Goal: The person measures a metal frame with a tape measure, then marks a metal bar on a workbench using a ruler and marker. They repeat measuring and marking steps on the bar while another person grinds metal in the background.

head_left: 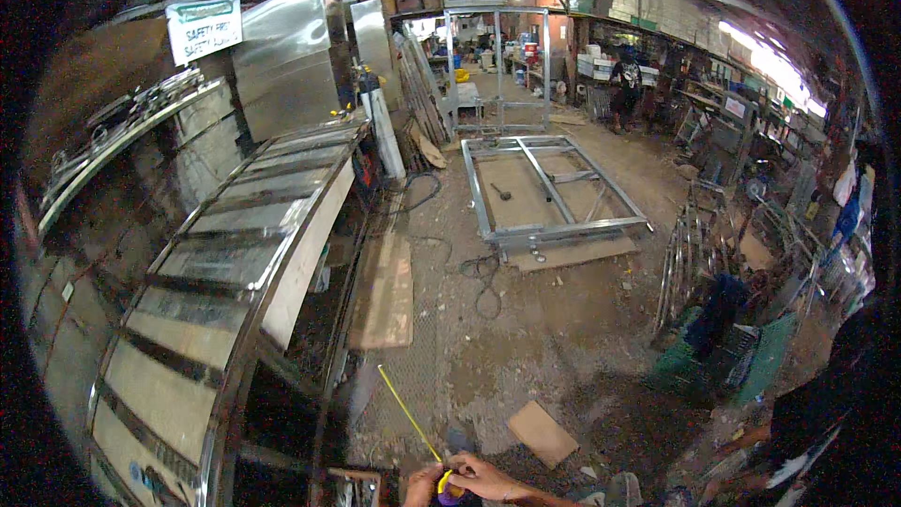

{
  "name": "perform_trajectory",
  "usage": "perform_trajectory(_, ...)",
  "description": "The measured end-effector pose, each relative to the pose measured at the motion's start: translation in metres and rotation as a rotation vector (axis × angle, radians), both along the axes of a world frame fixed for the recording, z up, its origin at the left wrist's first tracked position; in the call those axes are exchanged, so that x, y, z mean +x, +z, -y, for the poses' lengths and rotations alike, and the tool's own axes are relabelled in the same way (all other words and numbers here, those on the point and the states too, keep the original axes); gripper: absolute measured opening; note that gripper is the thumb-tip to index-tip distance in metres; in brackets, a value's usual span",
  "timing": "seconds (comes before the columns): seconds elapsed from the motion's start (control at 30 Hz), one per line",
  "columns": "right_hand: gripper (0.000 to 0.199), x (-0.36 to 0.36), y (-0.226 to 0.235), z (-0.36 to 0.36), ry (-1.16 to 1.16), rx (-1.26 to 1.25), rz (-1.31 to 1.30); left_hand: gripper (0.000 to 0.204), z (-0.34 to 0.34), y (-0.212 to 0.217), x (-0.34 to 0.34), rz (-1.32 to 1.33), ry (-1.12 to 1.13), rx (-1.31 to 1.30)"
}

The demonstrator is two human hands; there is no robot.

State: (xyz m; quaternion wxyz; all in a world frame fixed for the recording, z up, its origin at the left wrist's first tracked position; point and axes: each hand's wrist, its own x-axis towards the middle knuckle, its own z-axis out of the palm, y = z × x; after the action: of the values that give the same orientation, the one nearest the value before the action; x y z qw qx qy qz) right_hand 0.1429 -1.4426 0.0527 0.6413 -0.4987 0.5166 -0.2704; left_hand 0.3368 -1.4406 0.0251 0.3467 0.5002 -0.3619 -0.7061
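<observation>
A yellow tape measure (pixel 444 482) was held near the lower edge of the view, its case gripped between the curled left hand (pixel 421 486) and right hand (pixel 482 480). Its blade (pixel 408 410) was extended away from them, the long axis slanted forward and leftward. The case was partly covered by the hands, and whether the blade's tip touched the floor (pixel 488 357) could not be told.

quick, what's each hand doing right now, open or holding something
left hand: curled against the yellow tape measure, firm grip cannot be told
right hand: closed, holding the yellow tape measure
</observation>
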Motion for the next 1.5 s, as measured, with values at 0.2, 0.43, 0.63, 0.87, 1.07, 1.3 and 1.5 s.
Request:
perform_trajectory(0.2,0.066,-0.058,0.028,0.217,0.006,0.077,-0.179,0.031,0.240,0.027,-0.053,0.230,-0.395,-0.159)
perform_trajectory(0.43,0.030,-0.117,0.065,0.419,-0.439,-0.064,-0.026,0.040,0.478,0.081,-0.112,0.301,-0.666,0.075)
perform_trajectory(0.63,0.025,-0.176,0.026,0.599,-0.700,-0.077,0.006,0.045,0.679,0.031,-0.150,0.333,-0.897,0.090)
perform_trajectory(0.87,0.024,-0.333,0.029,0.901,-1.086,-0.255,-0.248,0.050,0.896,0.042,-0.179,0.577,-0.797,0.025)
perform_trajectory(1.07,0.027,-0.442,0.037,1.137,-1.035,-0.373,-0.054,0.038,1.039,0.090,-0.158,0.426,-0.451,0.110)
perform_trajectory(1.3,0.019,-0.421,-0.019,1.363,-1.217,-0.279,0.230,0.066,1.259,0.044,-0.180,0.318,-0.469,0.011)
perform_trajectory(1.5,0.020,-0.447,0.014,1.524,-1.232,-0.209,0.032,0.050,1.514,0.069,-0.196,0.425,-0.822,0.033)
